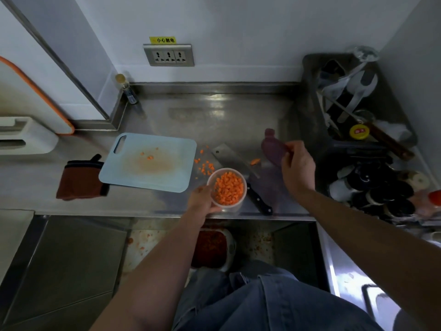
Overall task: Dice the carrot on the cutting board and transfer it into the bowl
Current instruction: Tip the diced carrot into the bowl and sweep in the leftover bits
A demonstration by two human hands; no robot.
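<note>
The left hand (202, 199) has its fingers curled round the side of the bowl (229, 208). The bowl sits at the front edge of the counter (167, 111) and is full of little carrot bits (228, 191). The cutting board (167, 179) lies at ten o'clock from the bowl, with a few bits on it. More bits (206, 167) lie at eleven o'clock. The knife (235, 161) lies just behind the bowl. At two o'clock, the right hand (298, 168) pinches a purple thing (273, 149).
</note>
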